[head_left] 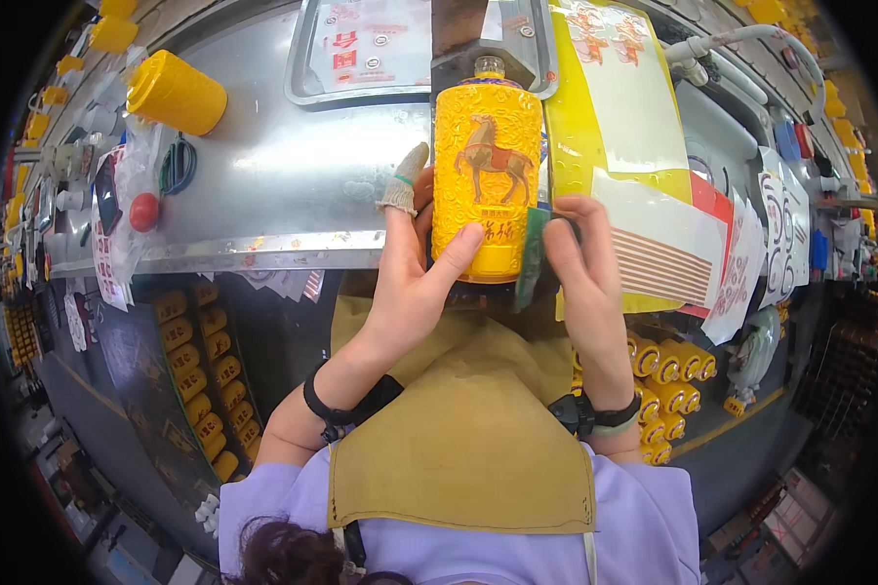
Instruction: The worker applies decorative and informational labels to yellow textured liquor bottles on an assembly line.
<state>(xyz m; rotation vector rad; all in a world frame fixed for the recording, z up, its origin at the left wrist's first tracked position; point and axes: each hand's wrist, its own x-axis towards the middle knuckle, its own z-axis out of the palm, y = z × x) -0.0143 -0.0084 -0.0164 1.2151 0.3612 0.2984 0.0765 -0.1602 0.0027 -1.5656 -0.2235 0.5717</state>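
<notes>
A yellow embossed bottle (486, 216) with a short clear neck lies at the table's near edge, its neck pointing away from me. On its front is a brown horse decal (493, 161), with dark lettering below it. My left hand (412, 292) grips the bottle's left side, thumb on its lower front; one finger wears a knitted finger cover (403, 181). A flat green translucent scraper (533, 255) is pinched in my right hand (587, 261), close against the bottle's lower right side. Its lower end is blurred.
A metal tray (307, 96) with decal sheets stands at the back. Yellow and white sheets (644, 210) cover the right side. At left are a yellow cylindrical cover (178, 93), a red ball (143, 212) and dark-handled scissors (178, 164). Yellow bottles (183, 361) stand in rows below.
</notes>
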